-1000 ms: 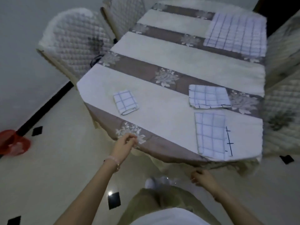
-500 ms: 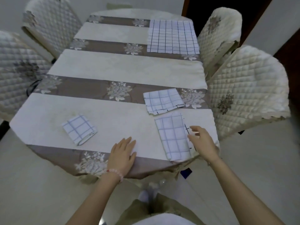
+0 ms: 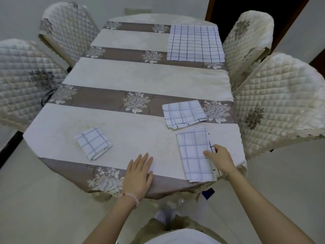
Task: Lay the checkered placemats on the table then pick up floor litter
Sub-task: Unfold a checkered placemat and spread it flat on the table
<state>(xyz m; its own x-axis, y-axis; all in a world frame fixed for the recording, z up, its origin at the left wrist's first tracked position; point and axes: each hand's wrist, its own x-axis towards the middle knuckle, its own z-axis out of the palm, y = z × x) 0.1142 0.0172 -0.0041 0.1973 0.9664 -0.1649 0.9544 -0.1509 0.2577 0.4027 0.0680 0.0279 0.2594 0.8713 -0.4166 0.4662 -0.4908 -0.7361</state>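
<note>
Head view: desk (image 3: 147, 80) under a striped cream/brown floral cloth, four checkered placemats on it. One placemat, spread flat (image 3: 195, 43), sits at the far right end. Second, folded (image 3: 183, 113), lies right of centre across a brown stripe. Third, folded long and narrow (image 3: 194, 154), sits at the near right corner, just beside the second and not clearly touching it. Fourth, folded small (image 3: 93, 142), lies on the near left, well apart from the rest. Right hand (image 3: 220, 158) is on the right edge of the narrow folded placemat, fingers curled loosely over the edge, thumb on top; whether it actually pinches the fabric I can't tell. Left hand (image 3: 138, 175) lies flat, palm down, fingers extended and together, on the cloth at the near edge, holding nothing, between the small and the narrow placemat. Beaded bracelet (image 3: 131, 197) on the left wrist. Quilted chairs (image 3: 279, 103) flank both sides.
</note>
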